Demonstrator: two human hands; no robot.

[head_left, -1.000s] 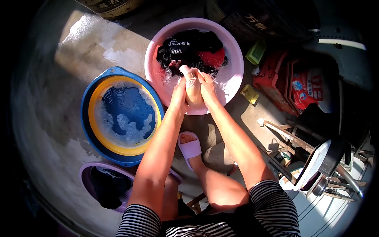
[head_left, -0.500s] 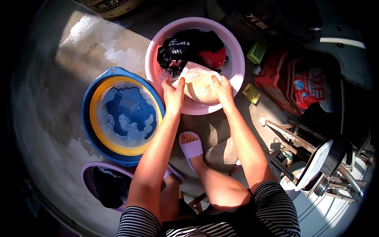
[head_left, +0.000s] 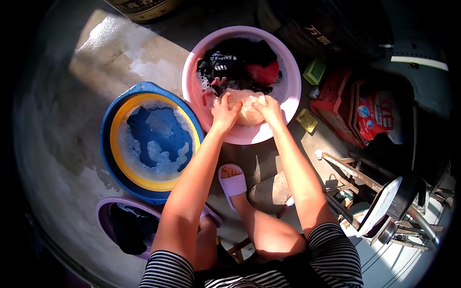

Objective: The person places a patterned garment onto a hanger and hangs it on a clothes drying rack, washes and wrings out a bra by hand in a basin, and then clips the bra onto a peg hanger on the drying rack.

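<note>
A wet beige cloth [head_left: 248, 106] lies at the near side of the pink basin [head_left: 188, 77], low in the soapy water. My left hand [head_left: 225, 113] grips its left side, the thumb on top. My right hand [head_left: 270, 111] holds the right side, with the fingertips partly hidden in the cloth and suds. Just beyond the cloth, a black garment [head_left: 225, 60] with white lettering floats in the same basin, beside a red piece of fabric [head_left: 265, 73].
Left of the basin stands a blue and yellow tub [head_left: 113, 144] of sudsy water. A purple basin [head_left: 102, 216] holds dark clothes. To the right are a green box [head_left: 314, 71], a yellow dish [head_left: 306, 120], a red crate [head_left: 331, 103] and a wooden stool [head_left: 353, 168].
The beige cloth was bunched between my hands, then spread out wide; now it is lower in the water and more crumpled. My hands have come closer together since the spread.
</note>
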